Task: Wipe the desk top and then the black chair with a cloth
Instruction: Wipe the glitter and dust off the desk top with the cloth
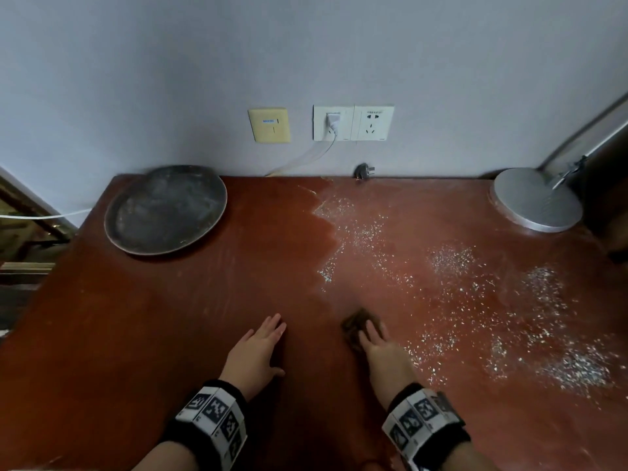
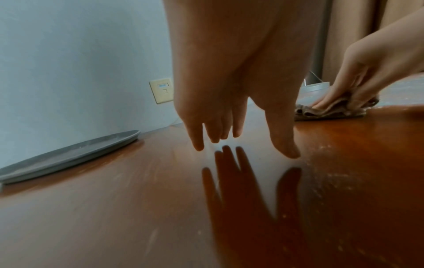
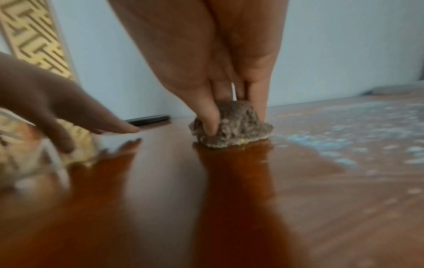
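— Where was the cloth when you looked?

— Bunched and brown, nubbly like terry, lying on the desk top near the front edge, right at the border between the glossy dark wood and the white speckled dust. My right hand pressed it down, fingers dug into the folds.

— And the other hand?

— The left hand lay spread and flat, holding nothing, just beside it on the clean side.

— How would you have run the stroke?

— I judged long overlapping passes rightward, flattening the cloth so powder gathered instead of scattering, steering round the round metal lamp base. The dull grey plate sat well apart. No chair showed.
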